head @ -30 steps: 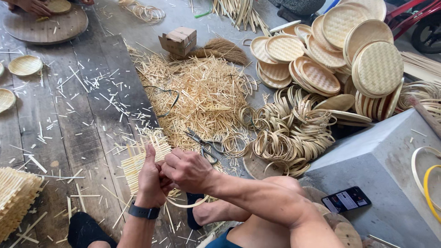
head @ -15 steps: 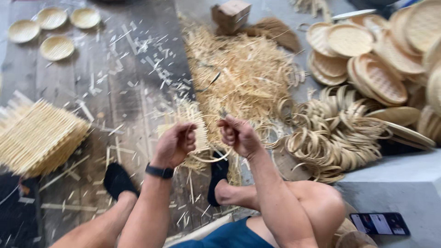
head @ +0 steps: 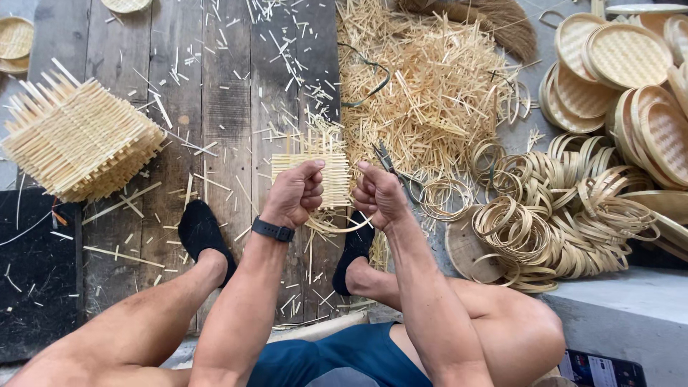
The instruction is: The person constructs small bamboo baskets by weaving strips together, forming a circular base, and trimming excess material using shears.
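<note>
My left hand (head: 295, 193) and my right hand (head: 378, 193) are held close together over the plank floor, each closed on one side of a thin bamboo ring (head: 337, 226) that curves below them. Just behind the hands lies a small square woven bamboo mat (head: 335, 175) with loose strip ends sticking out. A dark band sits on my left wrist. My two feet in black socks rest on the planks below the hands.
A stack of woven square mats (head: 79, 140) lies at the left. A heap of bamboo offcuts (head: 423, 86) and metal shears (head: 390, 161) lie ahead. Piled bamboo rings (head: 559, 215) and round woven trays (head: 623, 64) are at the right, above a grey ledge (head: 631, 308).
The view has swung further left and down, bringing the stack of square mats closer. My hands stay together on the ring, now nearer the woven mat.
</note>
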